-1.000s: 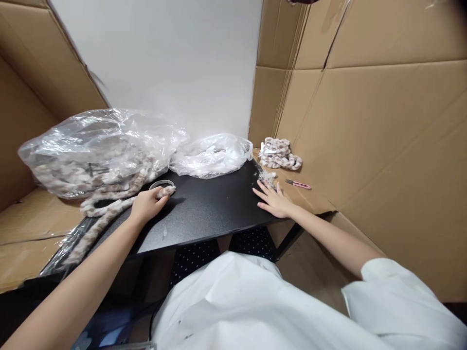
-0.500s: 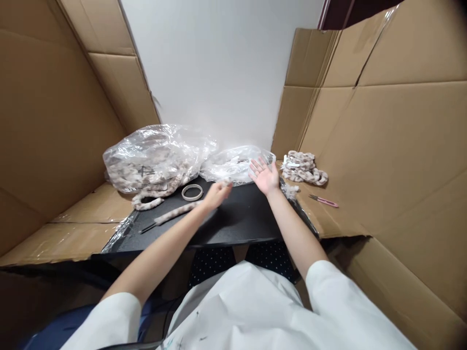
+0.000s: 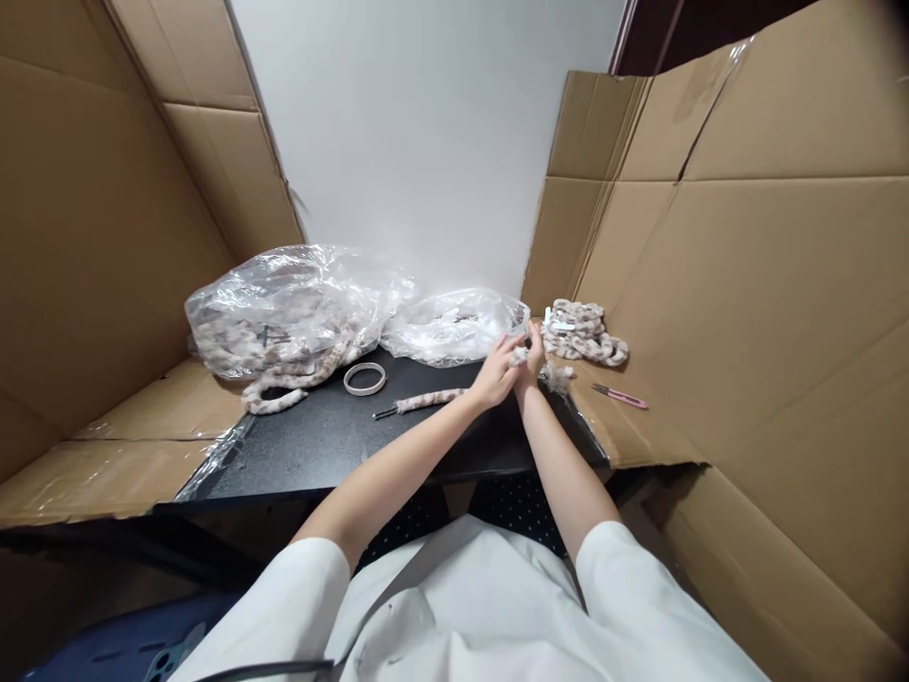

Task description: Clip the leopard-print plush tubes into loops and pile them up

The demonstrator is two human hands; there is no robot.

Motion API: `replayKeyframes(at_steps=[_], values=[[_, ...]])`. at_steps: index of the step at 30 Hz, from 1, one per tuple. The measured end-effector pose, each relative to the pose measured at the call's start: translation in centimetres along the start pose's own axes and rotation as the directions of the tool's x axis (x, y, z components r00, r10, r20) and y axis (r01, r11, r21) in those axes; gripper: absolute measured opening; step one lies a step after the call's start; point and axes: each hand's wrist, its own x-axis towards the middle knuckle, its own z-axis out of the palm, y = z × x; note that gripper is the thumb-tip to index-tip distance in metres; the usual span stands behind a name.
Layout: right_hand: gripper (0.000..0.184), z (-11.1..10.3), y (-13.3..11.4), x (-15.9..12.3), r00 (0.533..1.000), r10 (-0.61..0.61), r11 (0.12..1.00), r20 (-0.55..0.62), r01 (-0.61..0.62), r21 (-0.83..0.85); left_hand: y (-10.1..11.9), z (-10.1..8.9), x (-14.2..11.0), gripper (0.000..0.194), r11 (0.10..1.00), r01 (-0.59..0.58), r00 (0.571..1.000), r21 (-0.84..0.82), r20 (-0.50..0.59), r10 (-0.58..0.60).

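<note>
My left hand and my right hand meet at the right end of the black table, fingers pinched together. Both close on the end of a fuzzy brown-and-white strip. The strip trails left across the table and ends in a thin black rod. A small tuft of the same fluff lies just right of my right wrist. A pale ring lies flat on the table to the left of the strip.
A large clear bag of fuzzy strips sits at the back left, with a smaller clear bag beside it. A pile of fuzzy loops and pink snips lie on the cardboard to the right. Cardboard walls stand on both sides.
My left hand has moved right along the table, taking the fuzzy strip with it. My right hand, open and palm up before, has closed against the left hand on the strip's end.
</note>
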Motion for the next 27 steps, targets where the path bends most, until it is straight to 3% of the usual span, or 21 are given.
replayKeyframes(at_steps=[1, 3, 5, 6, 7, 8, 10, 11, 13, 15, 17, 18, 20, 22, 23, 25, 27], values=[[0.068, 0.0, -0.6, -0.2, 0.997, 0.061, 0.998, -0.056, -0.061, 0.007, 0.9, -0.3, -0.4, 0.045, 0.999, -0.012, 1.0, 0.034, 0.018, 0.011], [0.066, -0.1, -1.9, -0.6, 0.959, 0.208, 0.978, -0.19, -0.202, 0.052, 3.4, -0.3, -2.0, 0.04, 0.992, -0.122, 0.963, 0.031, 0.246, 0.11], [0.064, 0.0, -3.0, -1.1, 0.924, 0.239, 0.971, -0.299, -0.222, 0.089, 5.8, 0.7, -4.0, 0.036, 0.963, -0.262, 0.817, -0.056, 0.519, 0.252], [0.063, 0.1, -3.4, -1.3, 0.921, 0.206, 0.978, -0.332, -0.186, 0.09, 6.6, 1.2, -4.7, 0.036, 0.95, -0.292, 0.755, -0.106, 0.585, 0.297], [0.062, 0.3, -3.7, -1.5, 0.92, 0.159, 0.987, -0.357, -0.138, 0.083, 6.9, 1.7, -5.2, 0.037, 0.947, -0.295, 0.729, -0.13, 0.61, 0.311], [0.062, 0.5, -3.9, -1.7, 0.92, 0.109, 0.993, -0.376, -0.089, 0.071, 6.8, 2.0, -5.4, 0.037, 0.954, -0.277, 0.74, -0.114, 0.608, 0.288], [0.062, 0.9, -4.2, -2.1, 0.914, 0.046, 0.998, -0.403, -0.029, 0.05, 5.5, 1.7, -4.8, 0.034, 0.98, -0.2, 0.828, 0.021, 0.539, 0.157], [0.062, 1.1, -4.2, -2.2, 0.911, 0.037, 0.999, -0.412, -0.019, 0.049, 4.6, 1.0, -4.3, 0.031, 0.984, -0.142, 0.879, 0.112, 0.472, 0.073], [0.058, 1.2, -4.3, -2.5, 0.906, 0.042, 0.997, -0.421, -0.013, 0.071, 2.8, -0.9, -3.0, 0.028, 0.975, -0.118, 0.917, 0.187, 0.398, 0.035], [0.05, 1.1, -4.4, -2.7, 0.905, 0.036, 0.989, -0.423, 0.029, 0.146, 1.8, -3.0, -2.0, 0.027, 0.98, -0.082, 0.97, 0.179, 0.24, 0.037], [0.044, 0.9, -4.7, -3.0, 0.908, 0.02, 0.939, -0.418, 0.126, 0.319, 1.4, -5.0, -1.1, 0.03, 0.997, 0.03, 0.999, 0.071, 0.009, -0.031], [0.044, 0.9, -5.0, -3.1, 0.92, 0.02, 0.871, -0.392, 0.177, 0.459, 1.4, -5.8, -0.7, 0.033, 0.994, 0.108, 0.989, -0.025, -0.096, -0.11], [0.049, 1.1, -5.9, -3.3, 0.969, 0.013, 0.602, -0.247, 0.19, 0.776, 1.5, -7.2, 0.1, 0.043, 0.93, 0.256, 0.924, -0.263, -0.217, -0.316], [0.052, 1.7, -7.0, -3.5, 0.996, -0.086, 0.28, -0.012, 0.036, 0.959, 1.7, -8.5, 0.9, 0.047, 0.81, 0.332, 0.828, -0.483, -0.262, -0.495], [0.051, 2.1, -7.6, -3.6, 0.982, -0.16, 0.174, 0.098, -0.07, 0.982, 1.8, -9.1, 1.3, 0.046, 0.745, 0.334, 0.781, -0.577, -0.272, -0.561], [0.048, 2.6, -8.4, -3.7, 0.924, -0.28, 0.084, 0.261, -0.247, 0.965, 2.0, -10.4, 1.9, 0.044, 0.608, 0.307, 0.711, -0.733, -0.247, -0.658], [0.044, 2.8, -8.8, -3.9, 0.869, -0.336, 0.047, 0.364, -0.37, 0.928, 2.3, -12.0, 2.2, 0.045, 0.464, 0.29, 0.674, -0.837, -0.165, -0.72]])
